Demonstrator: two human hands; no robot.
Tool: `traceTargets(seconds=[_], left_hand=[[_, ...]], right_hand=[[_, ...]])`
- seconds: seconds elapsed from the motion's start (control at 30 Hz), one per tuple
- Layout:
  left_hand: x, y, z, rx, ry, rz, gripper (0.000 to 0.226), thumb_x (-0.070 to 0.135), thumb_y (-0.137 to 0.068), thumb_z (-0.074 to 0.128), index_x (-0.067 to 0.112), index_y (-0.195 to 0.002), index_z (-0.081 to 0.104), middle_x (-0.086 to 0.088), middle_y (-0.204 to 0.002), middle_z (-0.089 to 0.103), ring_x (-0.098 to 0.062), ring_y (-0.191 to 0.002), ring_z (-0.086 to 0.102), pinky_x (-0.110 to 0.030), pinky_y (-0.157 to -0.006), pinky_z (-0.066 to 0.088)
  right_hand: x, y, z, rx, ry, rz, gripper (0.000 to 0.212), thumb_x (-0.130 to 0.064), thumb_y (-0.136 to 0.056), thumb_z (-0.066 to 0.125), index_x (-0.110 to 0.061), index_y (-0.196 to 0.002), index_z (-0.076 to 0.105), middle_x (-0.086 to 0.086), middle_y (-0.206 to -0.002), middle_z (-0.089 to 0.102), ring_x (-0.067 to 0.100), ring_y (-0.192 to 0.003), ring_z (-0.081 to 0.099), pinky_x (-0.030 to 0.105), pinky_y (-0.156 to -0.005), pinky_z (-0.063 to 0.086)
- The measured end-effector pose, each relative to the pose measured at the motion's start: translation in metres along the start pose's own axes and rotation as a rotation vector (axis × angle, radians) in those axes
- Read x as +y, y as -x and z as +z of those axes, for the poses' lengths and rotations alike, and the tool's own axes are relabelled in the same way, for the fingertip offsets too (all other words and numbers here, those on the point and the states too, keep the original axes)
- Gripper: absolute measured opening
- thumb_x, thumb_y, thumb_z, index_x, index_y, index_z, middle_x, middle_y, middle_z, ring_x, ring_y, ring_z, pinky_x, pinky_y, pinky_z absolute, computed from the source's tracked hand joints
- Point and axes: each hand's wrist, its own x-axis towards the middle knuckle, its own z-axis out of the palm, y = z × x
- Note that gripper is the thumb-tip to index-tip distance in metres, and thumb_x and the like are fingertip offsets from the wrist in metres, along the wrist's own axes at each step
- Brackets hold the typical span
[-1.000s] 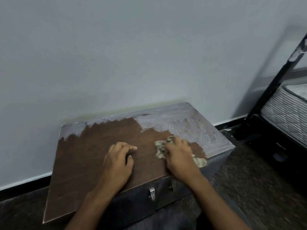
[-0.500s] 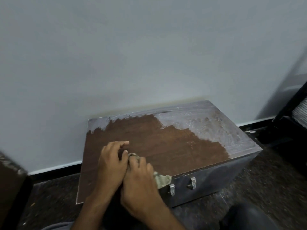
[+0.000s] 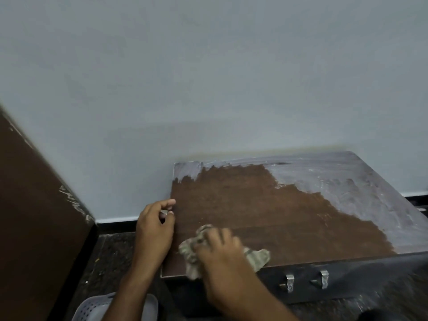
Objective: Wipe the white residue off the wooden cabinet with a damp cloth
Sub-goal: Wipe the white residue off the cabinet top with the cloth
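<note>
The right hand [image 3: 217,249], blurred, presses its curled fingers onto one crumpled cloth [image 3: 196,251] at the near left corner of the cabinet [image 3: 243,205]. The left hand [image 3: 154,225] rests at the cabinet's left edge, fingers bent loosely, holding nothing that can be made out. White residue [image 3: 347,188] covers the far strip and right side; the rest is bare brown wood. Two metal latches [image 3: 289,282] hang on the front. A pale wall [image 3: 208,77] stands behind, with dark speckled floor [image 3: 111,251] below. A brown panel [image 3: 34,216] and a perforated basket [image 3: 92,308] are cut off by the frame.
</note>
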Motion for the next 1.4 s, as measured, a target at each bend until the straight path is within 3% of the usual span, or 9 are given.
traceTargets(seconds=[0.1, 0.27, 0.57, 0.83, 1.03, 1.13, 1.23, 1.3, 1.4], left_hand=[[-0.006, -0.005, -0.005, 0.053, -0.036, -0.069, 0.026, 0.007, -0.090, 0.058, 0.020, -0.108, 0.071, 0.003, -0.101, 0.064, 0.002, -0.078, 0.056, -0.013, -0.069, 0.040], [-0.013, -0.014, -0.017, 0.072, -0.097, -0.148, 0.024, 0.010, -0.090, 0.059, 0.016, -0.110, 0.072, -0.002, -0.107, 0.067, -0.013, -0.079, 0.058, -0.026, -0.076, 0.042], [-0.019, -0.026, -0.008, 0.005, 0.035, -0.150, 0.027, 0.009, -0.092, 0.057, 0.026, -0.104, 0.075, 0.012, -0.101, 0.071, -0.002, -0.084, 0.062, -0.006, -0.063, 0.040], [-0.026, -0.055, 0.009, -0.031, 0.000, -0.288, 0.023, 0.019, -0.093, 0.058, 0.022, -0.109, 0.074, 0.007, -0.107, 0.073, 0.004, -0.080, 0.057, -0.013, -0.065, 0.040], [-0.016, -0.082, 0.021, -0.063, -0.028, -0.278, 0.022, 0.021, -0.094, 0.054, 0.016, -0.094, 0.075, -0.002, -0.094, 0.075, -0.019, -0.085, 0.066, -0.028, -0.070, 0.047], [-0.014, -0.087, 0.023, -0.067, 0.002, -0.297, 0.027, 0.025, -0.095, 0.052, 0.017, -0.100, 0.077, 0.003, -0.099, 0.074, -0.018, -0.094, 0.067, -0.031, -0.081, 0.053], [-0.012, -0.094, 0.026, -0.041, 0.000, -0.329, 0.028, 0.024, -0.096, 0.049, 0.018, -0.086, 0.074, 0.000, -0.089, 0.072, -0.020, -0.083, 0.065, -0.041, -0.084, 0.057], [-0.010, -0.101, 0.026, -0.043, 0.044, -0.393, 0.030, 0.013, -0.093, 0.046, 0.017, -0.090, 0.076, -0.006, -0.099, 0.075, -0.027, -0.094, 0.068, -0.044, -0.089, 0.055], [-0.007, -0.109, 0.026, -0.039, 0.091, -0.438, 0.036, 0.003, -0.085, 0.045, 0.025, -0.070, 0.069, -0.003, -0.090, 0.073, -0.031, -0.092, 0.068, -0.045, -0.087, 0.055]], right_hand=[[-0.026, -0.027, 0.015, -0.005, 0.028, -0.114, 0.043, -0.026, -0.076, 0.049, -0.015, -0.117, 0.057, 0.012, -0.123, 0.045, 0.033, -0.096, 0.046, 0.045, -0.073, 0.043], [-0.007, -0.091, 0.012, 0.051, 0.062, -0.014, 0.034, -0.018, -0.097, 0.043, -0.018, -0.129, 0.051, 0.010, -0.132, 0.038, 0.031, -0.109, 0.038, 0.044, -0.085, 0.037], [0.034, -0.077, 0.015, 0.002, -0.032, -0.179, 0.035, -0.043, -0.096, 0.045, -0.035, -0.129, 0.052, 0.000, -0.117, 0.043, 0.020, -0.100, 0.040, 0.037, -0.074, 0.040], [0.079, -0.194, 0.019, 0.001, 0.119, 0.107, 0.033, -0.037, -0.102, 0.046, -0.017, -0.124, 0.058, 0.010, -0.130, 0.040, 0.033, -0.115, 0.039, 0.046, -0.094, 0.040], [0.067, -0.186, 0.030, -0.014, 0.011, -0.133, 0.035, -0.042, -0.096, 0.052, -0.025, -0.126, 0.060, 0.007, -0.122, 0.045, 0.029, -0.109, 0.040, 0.044, -0.089, 0.041], [0.093, -0.195, 0.020, -0.012, 0.035, -0.058, 0.033, -0.037, -0.096, 0.054, -0.023, -0.125, 0.062, 0.007, -0.122, 0.045, 0.028, -0.109, 0.041, 0.044, -0.091, 0.045], [0.086, -0.217, 0.021, 0.019, 0.107, 0.050, 0.028, -0.031, -0.098, 0.052, -0.015, -0.119, 0.061, 0.010, -0.127, 0.041, 0.033, -0.111, 0.041, 0.046, -0.088, 0.045], [0.068, -0.223, 0.030, 0.021, 0.097, 0.006, 0.027, -0.031, -0.098, 0.052, -0.014, -0.117, 0.061, 0.010, -0.126, 0.042, 0.033, -0.110, 0.041, 0.046, -0.087, 0.045], [0.064, -0.224, 0.033, 0.013, 0.049, -0.068, 0.030, -0.035, -0.098, 0.053, -0.015, -0.117, 0.063, 0.009, -0.124, 0.044, 0.031, -0.109, 0.042, 0.046, -0.088, 0.046]])
